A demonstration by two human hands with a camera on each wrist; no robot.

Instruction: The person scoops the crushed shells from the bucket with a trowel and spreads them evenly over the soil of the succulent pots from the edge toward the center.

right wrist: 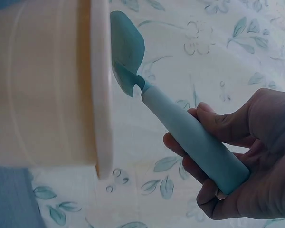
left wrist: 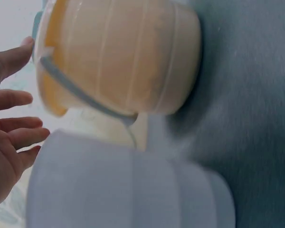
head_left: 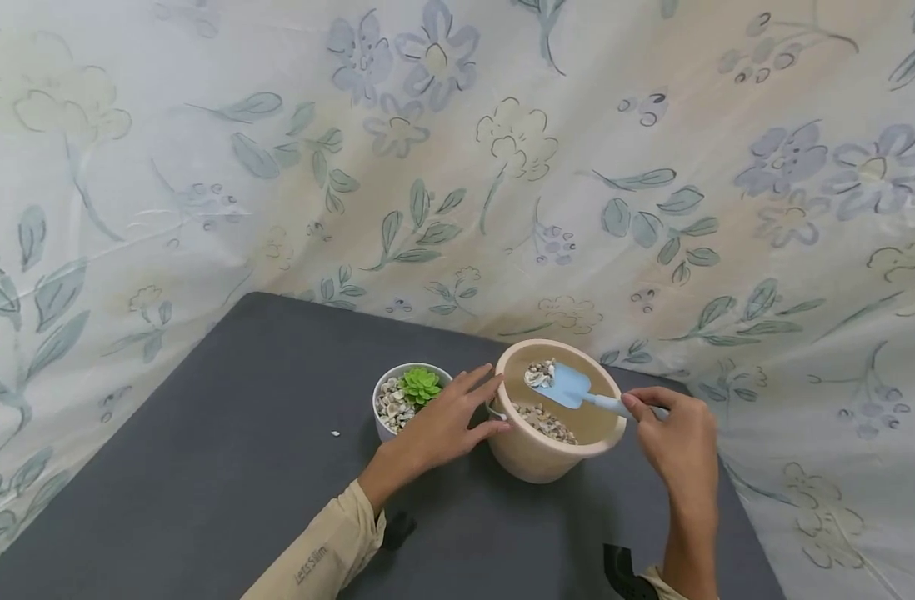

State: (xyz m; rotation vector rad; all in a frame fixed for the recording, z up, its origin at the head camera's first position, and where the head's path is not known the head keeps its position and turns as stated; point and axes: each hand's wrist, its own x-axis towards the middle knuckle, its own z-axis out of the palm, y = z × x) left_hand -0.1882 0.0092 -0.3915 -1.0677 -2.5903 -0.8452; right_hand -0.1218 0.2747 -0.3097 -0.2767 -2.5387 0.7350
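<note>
My right hand (head_left: 677,433) grips the handle of a light blue trowel (right wrist: 190,133), its thumb along the top. The trowel's blade, bearing a small heap of pebbles (head_left: 540,373), is over the mouth of a cream bucket (head_left: 536,467). More pebbles (head_left: 547,423) lie inside the bucket. My left hand (head_left: 446,429) reaches to the bucket's left rim, fingers spread and fingertips right at the edge. Below that hand, a white pot (head_left: 383,426) holds pebbles and a green succulent (head_left: 420,385); the forearm side of the hand overlaps it in the head view.
A dark grey table (head_left: 202,467) carries both containers. One small white chip (head_left: 335,433) lies left of the pot. The bucket's grey bail handle (left wrist: 80,92) hangs down its side. A floral cloth (head_left: 442,167) rises behind the table.
</note>
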